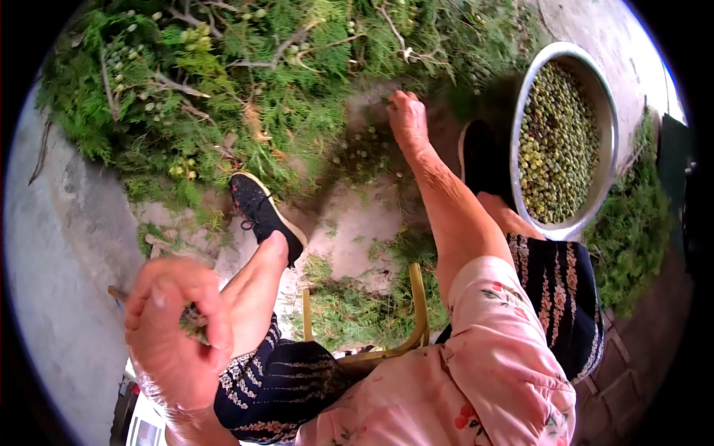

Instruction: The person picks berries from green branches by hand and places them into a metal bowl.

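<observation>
The left hand is curled round a small clutch of greenish plant bits, thumb and fingers nearly meeting; the right hand, farther forward, is half curled above the floor, and whether it grips anything I cannot tell; a loose cup in the left hand should hold the clutch without crushing it, and the right hand would do best with a light pinch, clear of the woody stems in the leafy branches to its left; right of the right hand, past a dark shoe, sits a round metal basin, its whole width covered with small green-yellow cones.
</observation>
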`<state>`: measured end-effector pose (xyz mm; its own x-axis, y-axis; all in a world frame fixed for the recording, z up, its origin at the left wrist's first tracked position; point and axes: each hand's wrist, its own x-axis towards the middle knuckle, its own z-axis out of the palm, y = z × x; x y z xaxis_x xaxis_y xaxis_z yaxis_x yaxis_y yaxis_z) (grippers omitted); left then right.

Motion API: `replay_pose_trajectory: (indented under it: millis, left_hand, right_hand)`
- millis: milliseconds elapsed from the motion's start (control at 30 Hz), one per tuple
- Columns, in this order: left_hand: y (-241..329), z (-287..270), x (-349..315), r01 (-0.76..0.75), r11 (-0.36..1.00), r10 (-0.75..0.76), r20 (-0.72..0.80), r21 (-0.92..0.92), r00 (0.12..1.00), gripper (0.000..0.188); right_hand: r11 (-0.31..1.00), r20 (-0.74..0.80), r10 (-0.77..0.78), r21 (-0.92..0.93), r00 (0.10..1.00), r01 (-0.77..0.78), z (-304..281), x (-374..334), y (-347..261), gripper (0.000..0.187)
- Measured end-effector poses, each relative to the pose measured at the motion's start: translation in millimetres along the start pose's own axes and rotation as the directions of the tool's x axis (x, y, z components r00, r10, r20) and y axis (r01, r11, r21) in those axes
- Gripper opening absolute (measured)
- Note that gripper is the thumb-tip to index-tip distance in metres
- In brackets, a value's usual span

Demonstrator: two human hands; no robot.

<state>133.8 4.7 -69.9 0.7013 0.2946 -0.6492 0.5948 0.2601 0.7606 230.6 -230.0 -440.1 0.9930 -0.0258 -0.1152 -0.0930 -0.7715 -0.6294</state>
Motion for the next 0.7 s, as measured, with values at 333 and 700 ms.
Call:
replay_pose_trajectory:
  millis: [333,700]
  left_hand:
    - [0,-6,-1,0.039,0.989,-0.034,0.036,-0.140,0.999,0.029]
    - [-6,15,-6,0.123,0.992,-0.116,0.146,-0.035,0.982,0.015]
  right_hand:
    - [0.160,0.439,0.420,0.826,0.795,-0.541,-33,-100,-82,0.012]
    - [-0.387,0.682,-0.092,0.647,0.726,-0.657,-124,-137,-170,0.019]
